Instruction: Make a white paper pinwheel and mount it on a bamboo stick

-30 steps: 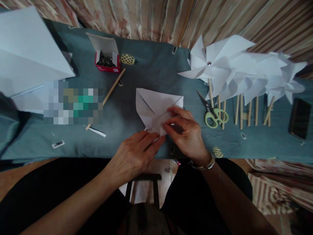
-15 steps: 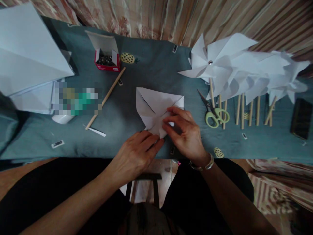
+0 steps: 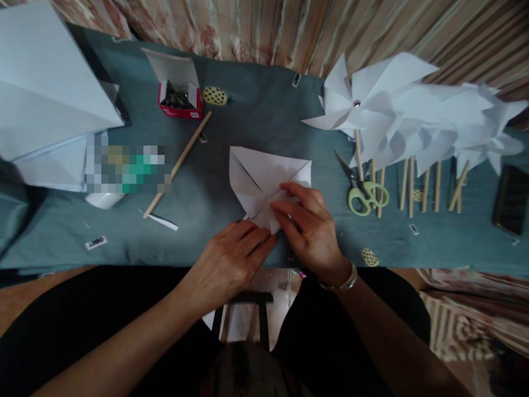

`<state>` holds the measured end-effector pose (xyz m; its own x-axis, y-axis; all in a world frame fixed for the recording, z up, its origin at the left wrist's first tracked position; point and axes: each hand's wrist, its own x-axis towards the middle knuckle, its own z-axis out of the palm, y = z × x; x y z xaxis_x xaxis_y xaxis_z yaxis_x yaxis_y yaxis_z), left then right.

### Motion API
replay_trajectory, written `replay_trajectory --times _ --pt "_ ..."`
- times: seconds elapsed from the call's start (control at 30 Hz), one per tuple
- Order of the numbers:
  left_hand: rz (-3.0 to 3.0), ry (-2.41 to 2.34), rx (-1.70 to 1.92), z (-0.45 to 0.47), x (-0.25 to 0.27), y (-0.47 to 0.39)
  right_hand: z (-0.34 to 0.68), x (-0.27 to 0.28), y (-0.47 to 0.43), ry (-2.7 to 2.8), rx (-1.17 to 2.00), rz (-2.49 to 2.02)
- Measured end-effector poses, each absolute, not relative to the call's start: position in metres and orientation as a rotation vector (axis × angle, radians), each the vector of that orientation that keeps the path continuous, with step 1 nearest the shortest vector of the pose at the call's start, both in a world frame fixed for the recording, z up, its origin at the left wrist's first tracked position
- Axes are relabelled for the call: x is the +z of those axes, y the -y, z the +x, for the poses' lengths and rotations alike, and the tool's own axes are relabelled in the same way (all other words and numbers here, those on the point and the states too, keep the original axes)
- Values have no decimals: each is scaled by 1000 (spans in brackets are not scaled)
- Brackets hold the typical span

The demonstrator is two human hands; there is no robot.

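From my remote head view, the sheet of paper lies at the centre of the green-blue tablecloth, with slits running in from its far corners. The left hand closes its fingers narrowly on the near edge of the sheet. The right hand pinches a near flap between thumb and forefinger; I cannot tell whether anything else sits in that pinch.

Markings: the red box, open and filled with small metal parts, carries a white label on its front; I cannot read its print. The cloth bears a dark-on-white tag, also illegible to me, and a printed pineapple. A blurred patch hides any lettering beside the stick.

Right side: green-handled scissors, paper pinwheels, dark phone.
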<state>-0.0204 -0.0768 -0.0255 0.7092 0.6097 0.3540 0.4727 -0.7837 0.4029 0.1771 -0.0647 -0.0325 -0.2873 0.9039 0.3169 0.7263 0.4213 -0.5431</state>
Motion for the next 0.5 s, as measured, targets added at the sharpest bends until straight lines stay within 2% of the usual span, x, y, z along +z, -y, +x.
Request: replay_trajectory --times 0.23,0.5 --pt "2632 -872 703 -19 -25 77 176 -34 68 2202 205 -1312" --pt "2634 -886 675 -19 -24 76 177 -39 68 2238 144 -1326"
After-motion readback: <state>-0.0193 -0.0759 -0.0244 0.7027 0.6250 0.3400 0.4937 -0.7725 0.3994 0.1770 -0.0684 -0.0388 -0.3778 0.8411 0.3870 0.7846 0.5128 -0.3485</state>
